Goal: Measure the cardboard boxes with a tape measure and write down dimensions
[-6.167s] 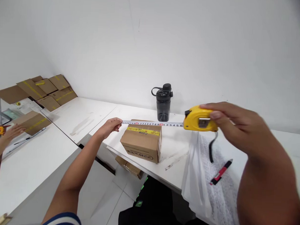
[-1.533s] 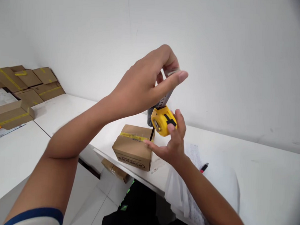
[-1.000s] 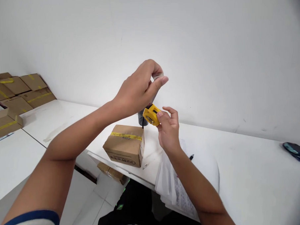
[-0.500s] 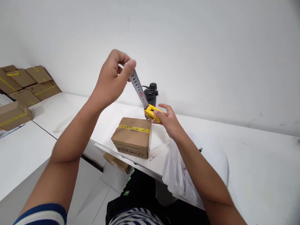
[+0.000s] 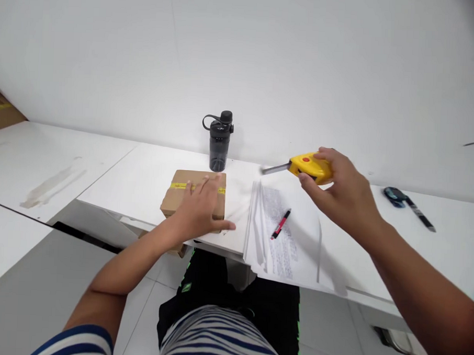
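Note:
My right hand grips a yellow tape measure with a red button, raised over the right part of the table. A short length of its metal blade sticks out to the left. Over the small cardboard box my left hand is spread, fingers on or just above its top and thumb out to the right; whether it touches I cannot tell. Yellow tape runs across the box. Under and left of the tape measure lie written paper sheets with a red and black pen on them.
A dark shaker bottle stands behind the box, close to the wall. A dark blue item with a strap-like black piece lies at the right. Another cardboard box shows at the far left. The white table's front edge is near my legs.
My left hand has let go of the tape's end and come down to the box. My right hand has moved right with the tape measure, and most of the blade has gone back in.

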A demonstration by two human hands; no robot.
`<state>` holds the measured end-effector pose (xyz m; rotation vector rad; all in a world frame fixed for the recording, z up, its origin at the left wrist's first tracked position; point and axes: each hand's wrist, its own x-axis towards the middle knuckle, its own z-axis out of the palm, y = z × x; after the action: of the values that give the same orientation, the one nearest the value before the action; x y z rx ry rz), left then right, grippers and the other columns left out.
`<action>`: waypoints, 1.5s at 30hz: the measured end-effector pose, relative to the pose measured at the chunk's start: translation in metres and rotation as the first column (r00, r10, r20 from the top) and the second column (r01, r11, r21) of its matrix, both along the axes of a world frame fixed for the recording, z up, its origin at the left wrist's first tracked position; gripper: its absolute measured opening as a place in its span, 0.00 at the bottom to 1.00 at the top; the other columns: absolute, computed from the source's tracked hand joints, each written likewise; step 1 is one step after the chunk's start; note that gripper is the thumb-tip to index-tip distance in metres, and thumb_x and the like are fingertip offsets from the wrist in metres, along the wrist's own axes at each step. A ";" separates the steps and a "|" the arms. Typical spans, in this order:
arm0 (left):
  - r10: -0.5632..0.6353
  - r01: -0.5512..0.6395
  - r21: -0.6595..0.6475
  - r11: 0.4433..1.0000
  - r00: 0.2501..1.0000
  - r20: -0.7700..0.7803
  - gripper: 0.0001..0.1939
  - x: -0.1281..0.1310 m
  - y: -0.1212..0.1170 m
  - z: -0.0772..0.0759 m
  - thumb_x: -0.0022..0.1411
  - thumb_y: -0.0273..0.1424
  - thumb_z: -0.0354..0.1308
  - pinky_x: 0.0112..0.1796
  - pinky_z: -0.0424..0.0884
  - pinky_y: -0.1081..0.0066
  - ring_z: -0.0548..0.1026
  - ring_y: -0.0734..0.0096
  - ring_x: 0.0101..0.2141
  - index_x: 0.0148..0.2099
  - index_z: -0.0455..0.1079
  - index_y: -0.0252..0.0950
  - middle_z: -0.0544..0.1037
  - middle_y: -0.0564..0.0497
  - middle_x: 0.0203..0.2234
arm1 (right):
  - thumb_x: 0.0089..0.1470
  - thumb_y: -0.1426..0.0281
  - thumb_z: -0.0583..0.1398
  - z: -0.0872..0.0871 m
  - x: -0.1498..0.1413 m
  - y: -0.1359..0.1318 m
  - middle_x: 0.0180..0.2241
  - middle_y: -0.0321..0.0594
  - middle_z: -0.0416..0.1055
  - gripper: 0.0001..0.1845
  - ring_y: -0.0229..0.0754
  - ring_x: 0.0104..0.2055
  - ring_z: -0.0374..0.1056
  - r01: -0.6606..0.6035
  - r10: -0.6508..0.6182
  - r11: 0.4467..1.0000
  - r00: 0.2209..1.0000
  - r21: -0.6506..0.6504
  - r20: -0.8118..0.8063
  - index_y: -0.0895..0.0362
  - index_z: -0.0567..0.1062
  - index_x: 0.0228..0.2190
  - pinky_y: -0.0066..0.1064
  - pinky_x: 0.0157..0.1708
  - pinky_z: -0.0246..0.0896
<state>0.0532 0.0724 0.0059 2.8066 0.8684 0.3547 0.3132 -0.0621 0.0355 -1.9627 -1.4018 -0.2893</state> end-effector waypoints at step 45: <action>0.551 -0.138 -0.566 0.813 0.499 0.669 0.21 -0.095 0.072 0.015 0.58 0.40 0.59 0.23 0.53 0.72 0.57 0.76 0.20 0.19 0.58 0.37 0.58 0.57 0.15 | 0.50 0.47 0.59 0.043 -0.024 0.073 0.37 0.46 0.77 0.28 0.47 0.31 0.71 -0.128 -0.021 0.816 0.968 -0.563 -0.250 0.54 0.66 0.45 0.37 0.29 0.62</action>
<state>-0.0414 0.1447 0.0206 1.6553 1.0737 1.2238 0.2895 0.0109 0.0781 -2.3266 -1.4865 0.4566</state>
